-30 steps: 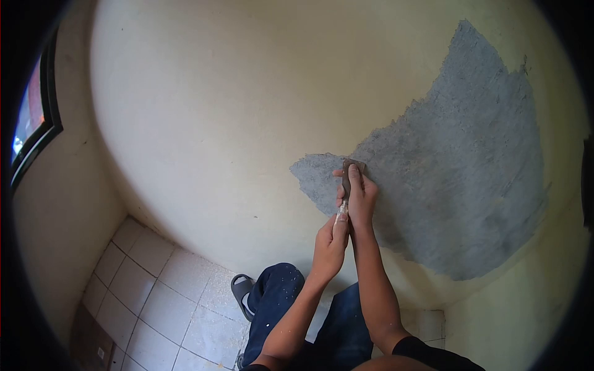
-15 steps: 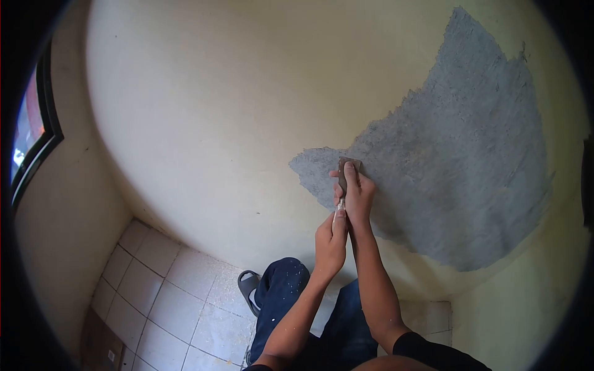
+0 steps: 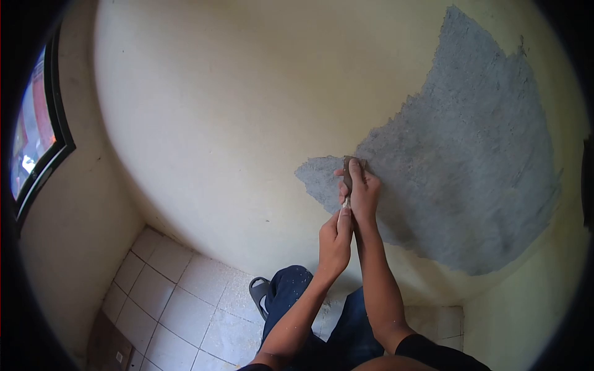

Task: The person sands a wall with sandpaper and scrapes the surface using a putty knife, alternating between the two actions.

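Note:
A scraper (image 3: 348, 179) with a dull metal blade and a pale handle is held in both hands against the wall. My left hand (image 3: 335, 244) wraps round its handle, thumb laid along the top. Higher up, my right hand (image 3: 365, 195) grips the blade, its thumb pressed flat on the metal. The blade's far edge meets the upper border of a bare grey patch (image 3: 464, 154), where the cream paint (image 3: 235, 111) has come off in a jagged outline. The fingers behind the blade are partly hidden.
A dark-framed window (image 3: 55, 123) is at the left. White floor tiles (image 3: 185, 309) with pale flecks lie below, and a brown panel (image 3: 106, 346) stands at the lower left. My knee (image 3: 291, 284) and a sandal (image 3: 258, 294) are close to the wall.
The view has shifted slightly, so the window and floor sit a little further right and lower. Both hands keep the same grip on the scraper, at nearly the same spot on the wall.

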A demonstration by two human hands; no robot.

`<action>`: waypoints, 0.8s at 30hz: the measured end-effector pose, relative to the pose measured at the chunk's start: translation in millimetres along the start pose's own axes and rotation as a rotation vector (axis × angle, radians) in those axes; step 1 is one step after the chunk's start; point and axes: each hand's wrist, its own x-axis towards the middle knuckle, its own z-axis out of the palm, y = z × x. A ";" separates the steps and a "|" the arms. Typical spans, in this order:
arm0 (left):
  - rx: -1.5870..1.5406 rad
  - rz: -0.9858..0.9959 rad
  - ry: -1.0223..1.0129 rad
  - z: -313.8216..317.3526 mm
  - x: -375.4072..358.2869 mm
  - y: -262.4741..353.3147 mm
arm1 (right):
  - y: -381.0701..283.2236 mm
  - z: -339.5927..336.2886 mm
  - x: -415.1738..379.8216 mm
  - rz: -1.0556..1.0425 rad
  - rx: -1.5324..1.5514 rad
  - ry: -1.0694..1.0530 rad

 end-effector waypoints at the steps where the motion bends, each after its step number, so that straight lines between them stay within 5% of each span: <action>1: -0.036 -0.016 -0.005 0.4 2.8 -3.5 | -0.6 1.8 1.3 -0.018 -0.005 0.006; 24: -0.071 -0.064 0.011 1.4 -0.7 -5.8 | 1.2 0.5 3.5 -0.055 0.016 -0.008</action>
